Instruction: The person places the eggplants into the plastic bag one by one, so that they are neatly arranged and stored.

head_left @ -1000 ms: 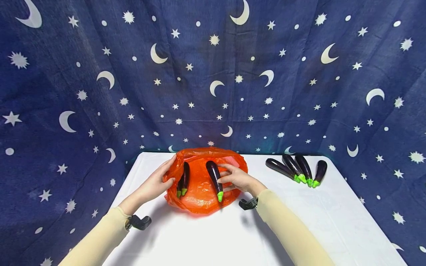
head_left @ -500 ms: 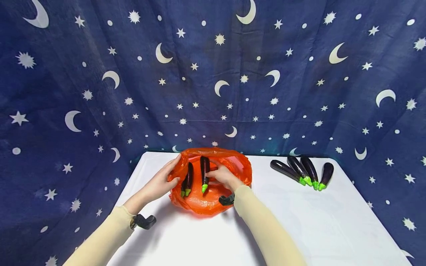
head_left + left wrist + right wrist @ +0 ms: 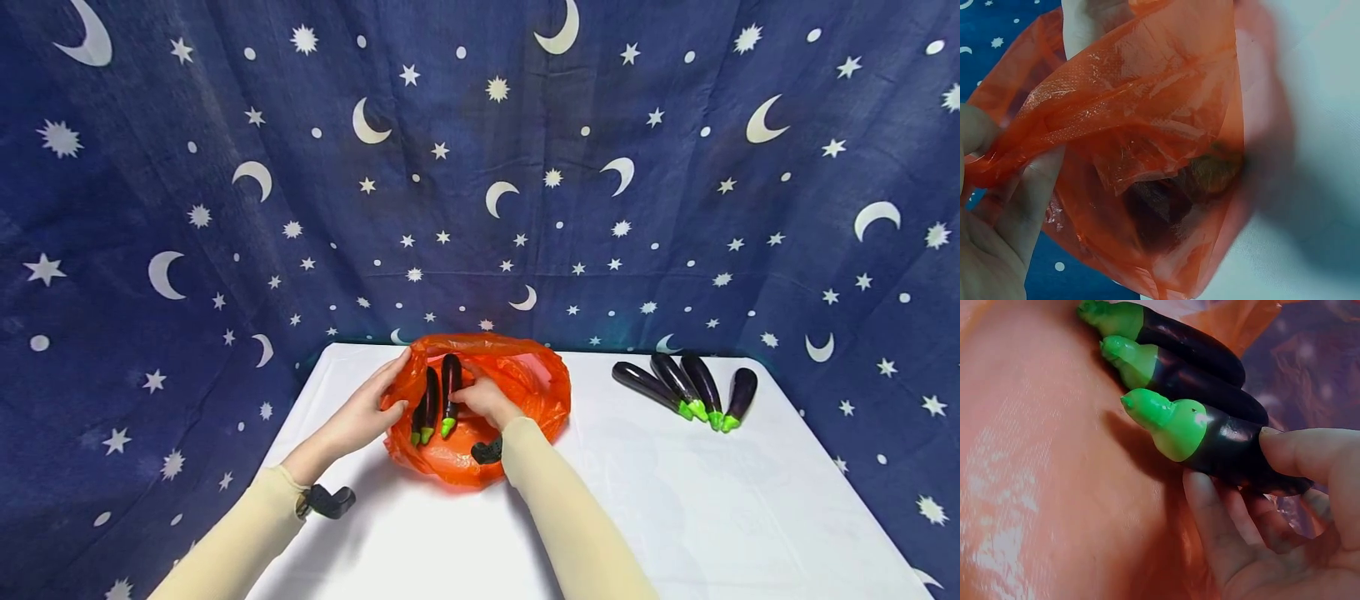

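An orange plastic bag (image 3: 553, 404) lies open on the white table. My left hand (image 3: 360, 417) holds its left rim; in the left wrist view the thumb and fingers (image 3: 1035, 200) pinch a gathered fold of it. Inside the bag, my right hand (image 3: 486, 402) grips a dark purple eggplant (image 3: 451, 385) with a bright green stem end. In the right wrist view the thumb is on top of this eggplant (image 3: 1238, 447) and the fingers are below it. Two more eggplants (image 3: 1204, 390) lie side by side in the bag, just left of the held one in the head view.
Several more eggplants (image 3: 647, 388) lie at the back right of the white table (image 3: 675, 500), their green ends toward the front. Behind the table hangs a blue curtain (image 3: 450, 208) with moons and stars.
My right hand has carried its eggplant left and deeper into the bag, up close to the other two. The left hand stays at the bag's rim. The view has shifted slightly.
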`<state>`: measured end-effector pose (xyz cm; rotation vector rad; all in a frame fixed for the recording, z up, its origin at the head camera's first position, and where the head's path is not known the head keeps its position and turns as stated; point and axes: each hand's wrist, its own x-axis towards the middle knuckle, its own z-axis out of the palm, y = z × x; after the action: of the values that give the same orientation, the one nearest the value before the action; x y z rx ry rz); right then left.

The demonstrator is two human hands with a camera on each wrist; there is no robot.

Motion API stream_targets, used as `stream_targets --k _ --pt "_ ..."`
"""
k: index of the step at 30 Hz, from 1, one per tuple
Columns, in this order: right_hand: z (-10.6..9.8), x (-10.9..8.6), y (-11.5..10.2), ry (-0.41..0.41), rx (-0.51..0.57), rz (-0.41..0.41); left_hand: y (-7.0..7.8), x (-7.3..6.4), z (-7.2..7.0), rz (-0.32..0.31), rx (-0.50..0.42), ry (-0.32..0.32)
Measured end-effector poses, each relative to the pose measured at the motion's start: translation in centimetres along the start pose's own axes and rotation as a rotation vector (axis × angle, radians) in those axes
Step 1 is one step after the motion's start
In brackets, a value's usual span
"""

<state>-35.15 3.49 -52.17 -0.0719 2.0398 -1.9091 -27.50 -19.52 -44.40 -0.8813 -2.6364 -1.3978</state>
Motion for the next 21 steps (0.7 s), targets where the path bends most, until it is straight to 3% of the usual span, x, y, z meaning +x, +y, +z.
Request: stream_targets --k 21 --pt "2.0 0.5 0.8 0.070 -0.134 -0.022 0.1 -0.3 -0.3 -0.014 0.004 0.001"
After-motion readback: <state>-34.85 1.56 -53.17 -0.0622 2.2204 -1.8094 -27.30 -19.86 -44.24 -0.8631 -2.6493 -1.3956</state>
